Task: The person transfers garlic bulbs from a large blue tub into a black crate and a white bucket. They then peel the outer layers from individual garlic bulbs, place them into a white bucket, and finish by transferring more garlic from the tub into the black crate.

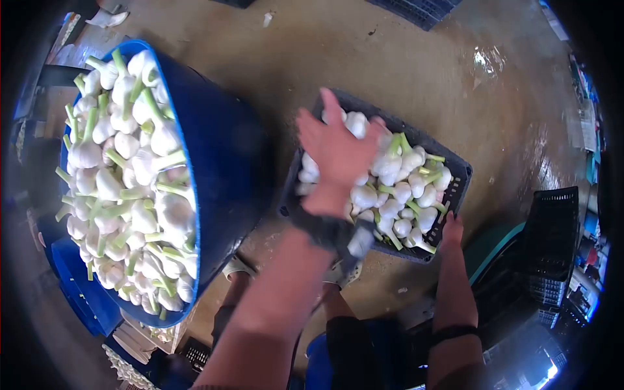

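My left hand (338,146) is spread open, with a dark band at the wrist, over the left part of a black plastic crate (460,185). White garlic bulbs (400,188) with short green stems fill much of the crate, and several lie beneath and around my left hand. At the crate's near right corner, my right hand (452,230) grips the rim, its fingers partly hidden. Close by on the left stands a big blue tub (221,136), heaped with more garlic bulbs (133,188).
Wet concrete floor (416,75) surrounds the crate. Another dark crate (419,10) sits at the top edge. Stacked black crates (549,247) stand on the right, beside a teal rim (497,250). My feet (344,273) are just below the crate.
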Motion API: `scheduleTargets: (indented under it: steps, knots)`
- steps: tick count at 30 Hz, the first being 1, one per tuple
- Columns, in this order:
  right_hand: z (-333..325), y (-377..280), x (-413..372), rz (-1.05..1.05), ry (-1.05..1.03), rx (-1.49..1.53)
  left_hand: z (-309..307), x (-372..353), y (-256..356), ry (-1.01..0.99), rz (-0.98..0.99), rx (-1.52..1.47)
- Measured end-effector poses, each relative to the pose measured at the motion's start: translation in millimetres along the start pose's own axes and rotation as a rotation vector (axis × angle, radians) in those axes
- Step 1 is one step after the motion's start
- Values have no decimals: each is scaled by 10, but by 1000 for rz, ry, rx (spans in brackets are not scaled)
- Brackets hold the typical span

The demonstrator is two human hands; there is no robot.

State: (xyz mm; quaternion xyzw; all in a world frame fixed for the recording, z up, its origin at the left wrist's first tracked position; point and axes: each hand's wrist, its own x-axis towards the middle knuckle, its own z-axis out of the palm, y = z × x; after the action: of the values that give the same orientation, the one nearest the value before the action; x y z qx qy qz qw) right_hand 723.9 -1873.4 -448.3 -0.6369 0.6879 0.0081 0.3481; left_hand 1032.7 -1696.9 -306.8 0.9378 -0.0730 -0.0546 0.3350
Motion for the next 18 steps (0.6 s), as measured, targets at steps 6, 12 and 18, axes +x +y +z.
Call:
scheduleTargets:
  steps: [6, 12, 18]
  knots:
    - [314, -236, -1102, -452, 233, -355, -955, -1854, -393, -499, -60, -470]
    - [635, -493, -2284, -511, -164, -204, -2447, -2496, -1311, -807, -202, -220]
    - [407, -1887, -3818, -470, -205, 107, -3698, -2488, -2011, -919, -327, -75]
